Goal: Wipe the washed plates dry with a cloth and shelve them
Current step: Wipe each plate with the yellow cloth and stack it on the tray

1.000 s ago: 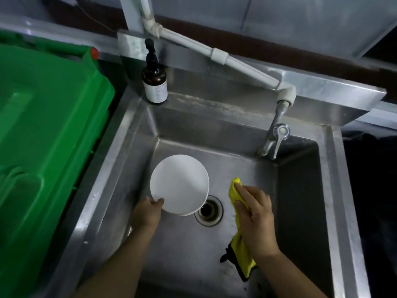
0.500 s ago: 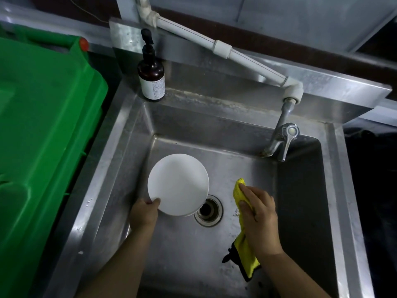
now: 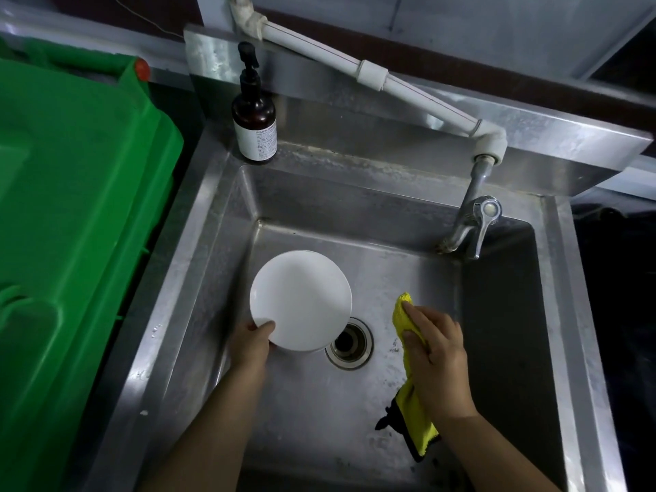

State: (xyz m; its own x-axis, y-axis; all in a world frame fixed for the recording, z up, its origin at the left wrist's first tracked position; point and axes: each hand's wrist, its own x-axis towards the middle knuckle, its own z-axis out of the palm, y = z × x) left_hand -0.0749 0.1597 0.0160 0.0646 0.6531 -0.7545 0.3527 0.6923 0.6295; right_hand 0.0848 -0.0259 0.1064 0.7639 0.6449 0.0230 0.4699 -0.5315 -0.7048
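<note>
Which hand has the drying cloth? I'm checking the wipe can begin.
The right hand grips the yellow cloth; the left hand holds only the white plate by its rim.

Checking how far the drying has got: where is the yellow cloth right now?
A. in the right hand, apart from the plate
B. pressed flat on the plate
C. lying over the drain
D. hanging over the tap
A: the right hand grips the yellow cloth beside the drain, clear of the white plate held by the left hand.

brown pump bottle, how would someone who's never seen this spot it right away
Find the steel sink; on its back-left corner ledge, beside the green bin, stands the pump bottle. It is the only bottle: dark brown, black pump, white label.
</note>
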